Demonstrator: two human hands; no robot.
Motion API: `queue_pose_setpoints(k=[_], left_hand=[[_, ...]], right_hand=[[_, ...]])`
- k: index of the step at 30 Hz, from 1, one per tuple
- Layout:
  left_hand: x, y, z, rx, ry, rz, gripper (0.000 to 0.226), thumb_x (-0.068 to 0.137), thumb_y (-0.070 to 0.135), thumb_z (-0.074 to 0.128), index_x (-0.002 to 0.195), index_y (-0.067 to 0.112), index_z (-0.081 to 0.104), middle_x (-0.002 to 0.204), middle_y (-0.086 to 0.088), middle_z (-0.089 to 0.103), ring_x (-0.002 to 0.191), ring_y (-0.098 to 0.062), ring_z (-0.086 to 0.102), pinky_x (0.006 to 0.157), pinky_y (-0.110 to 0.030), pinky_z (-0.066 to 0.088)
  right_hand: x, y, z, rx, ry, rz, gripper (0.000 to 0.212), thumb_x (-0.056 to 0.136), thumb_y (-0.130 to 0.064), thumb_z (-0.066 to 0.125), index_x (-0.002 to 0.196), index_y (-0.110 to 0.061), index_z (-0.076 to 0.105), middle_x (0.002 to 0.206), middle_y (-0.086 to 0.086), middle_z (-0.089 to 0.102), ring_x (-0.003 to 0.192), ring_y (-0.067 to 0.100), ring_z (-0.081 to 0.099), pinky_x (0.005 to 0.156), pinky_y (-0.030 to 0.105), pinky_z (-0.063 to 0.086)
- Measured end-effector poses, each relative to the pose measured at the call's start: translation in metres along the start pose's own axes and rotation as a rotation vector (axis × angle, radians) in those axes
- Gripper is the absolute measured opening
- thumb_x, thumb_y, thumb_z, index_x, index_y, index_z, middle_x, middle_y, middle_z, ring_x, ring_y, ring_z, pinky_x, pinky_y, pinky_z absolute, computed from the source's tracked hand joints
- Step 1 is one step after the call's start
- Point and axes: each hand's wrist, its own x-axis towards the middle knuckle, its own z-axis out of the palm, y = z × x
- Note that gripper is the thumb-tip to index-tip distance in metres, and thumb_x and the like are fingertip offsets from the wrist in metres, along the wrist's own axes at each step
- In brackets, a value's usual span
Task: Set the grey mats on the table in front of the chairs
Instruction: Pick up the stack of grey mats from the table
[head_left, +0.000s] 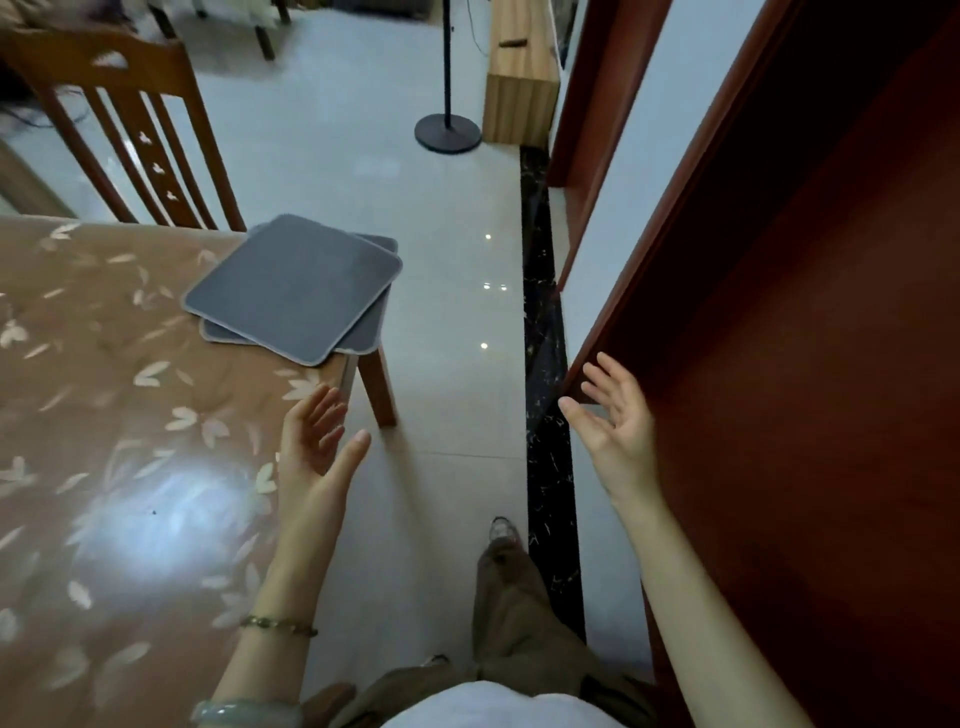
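Note:
A loose stack of grey mats (293, 288) lies on the far right corner of the table (104, 415), skewed and hanging a little over the edge. A wooden chair (135, 130) stands at the table's far side, just behind the stack. My left hand (319, 441) hovers open, palm facing right, over the table's right edge, a short way nearer to me than the mats. My right hand (615, 421) is open too, palm facing left, out over the floor beside the red-brown door, holding nothing.
The table has a brown cover with a pale leaf print. A red-brown door (805, 364) stands close on the right. On the tiled floor beyond are a black lamp stand base (448, 132) and a low wooden cabinet (519, 88). My legs and a shoe (501, 530) show below.

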Motion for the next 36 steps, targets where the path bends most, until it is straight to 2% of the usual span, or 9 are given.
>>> queue_pose_setpoints(k=[3, 8, 11, 13, 15, 23, 28, 32, 36], left_hand=[[0.034, -0.001, 0.025, 0.019, 0.075, 0.003, 0.057, 0.081, 0.031, 0.069, 0.134, 0.03, 0.047, 0.135, 0.006, 0.056, 0.124, -0.011, 0.054, 0.106, -0.042, 0.043], [0.08, 0.001, 0.063, 0.053, 0.161, 0.01, 0.055, 0.086, 0.017, 0.068, 0.134, 0.026, 0.046, 0.13, 0.01, 0.057, 0.12, -0.01, 0.056, 0.103, -0.035, 0.046], [0.1, 0.0, 0.078, 0.092, 0.236, 0.008, 0.056, 0.083, 0.024, 0.068, 0.135, 0.025, 0.045, 0.13, 0.01, 0.056, 0.118, -0.007, 0.056, 0.098, -0.025, 0.048], [0.111, -0.003, 0.082, 0.095, 0.283, -0.006, 0.055, 0.084, 0.019, 0.068, 0.134, 0.025, 0.046, 0.131, 0.01, 0.055, 0.117, -0.008, 0.057, 0.096, -0.021, 0.048], [0.12, -0.004, 0.082, 0.091, 0.34, -0.013, 0.053, 0.084, 0.016, 0.069, 0.132, 0.026, 0.048, 0.131, 0.008, 0.056, 0.116, -0.011, 0.058, 0.097, -0.025, 0.048], [0.176, -0.013, 0.061, 0.028, 0.522, -0.058, 0.062, 0.074, 0.036, 0.069, 0.131, 0.024, 0.049, 0.133, 0.003, 0.056, 0.123, -0.017, 0.054, 0.105, -0.049, 0.041], [0.233, -0.026, 0.042, 0.007, 0.599, -0.045, 0.05, 0.079, 0.024, 0.067, 0.126, 0.031, 0.052, 0.129, 0.01, 0.057, 0.118, -0.01, 0.056, 0.105, -0.045, 0.042], [0.278, -0.026, 0.019, 0.027, 0.66, -0.048, 0.048, 0.083, 0.016, 0.068, 0.12, 0.043, 0.052, 0.129, 0.011, 0.056, 0.12, -0.011, 0.055, 0.106, -0.043, 0.042], [0.307, -0.023, -0.005, 0.058, 0.698, -0.045, 0.048, 0.079, 0.026, 0.067, 0.119, 0.045, 0.052, 0.128, 0.011, 0.057, 0.118, -0.009, 0.056, 0.103, -0.037, 0.043]], right_hand=[[0.059, 0.0, 0.002, 0.023, -0.077, 0.003, 0.061, 0.081, -0.009, 0.071, 0.135, -0.021, 0.047, 0.133, 0.001, 0.055, 0.121, 0.011, 0.054, 0.086, 0.012, 0.048], [0.145, -0.006, 0.006, 0.015, -0.194, -0.007, 0.061, 0.081, -0.008, 0.071, 0.136, -0.02, 0.047, 0.132, -0.003, 0.056, 0.119, 0.007, 0.054, 0.08, 0.004, 0.044], [0.187, -0.006, 0.016, 0.004, -0.286, -0.018, 0.062, 0.081, -0.009, 0.071, 0.136, -0.021, 0.046, 0.133, -0.003, 0.056, 0.119, 0.006, 0.054, 0.089, 0.017, 0.047], [0.208, -0.006, 0.026, -0.005, -0.344, -0.008, 0.062, 0.081, -0.01, 0.071, 0.137, -0.022, 0.046, 0.134, -0.002, 0.055, 0.12, 0.007, 0.053, 0.094, 0.025, 0.047], [0.228, -0.005, 0.039, -0.012, -0.395, -0.006, 0.061, 0.082, -0.011, 0.071, 0.136, -0.024, 0.047, 0.134, -0.003, 0.055, 0.12, 0.007, 0.053, 0.096, 0.027, 0.047], [0.293, -0.001, 0.118, -0.035, -0.559, -0.006, 0.061, 0.081, -0.011, 0.072, 0.135, -0.024, 0.047, 0.131, -0.004, 0.056, 0.118, 0.004, 0.054, 0.094, 0.028, 0.049], [0.339, -0.008, 0.184, -0.036, -0.636, -0.039, 0.06, 0.082, -0.012, 0.072, 0.134, -0.028, 0.047, 0.132, -0.006, 0.055, 0.117, 0.001, 0.054, 0.094, 0.026, 0.049], [0.37, -0.019, 0.243, -0.053, -0.706, -0.061, 0.059, 0.081, -0.015, 0.072, 0.133, -0.031, 0.047, 0.133, -0.006, 0.055, 0.118, 0.003, 0.054, 0.095, 0.027, 0.049], [0.388, -0.03, 0.293, -0.059, -0.771, -0.087, 0.058, 0.081, -0.016, 0.072, 0.131, -0.035, 0.047, 0.132, -0.007, 0.055, 0.119, 0.005, 0.053, 0.093, 0.021, 0.05]])
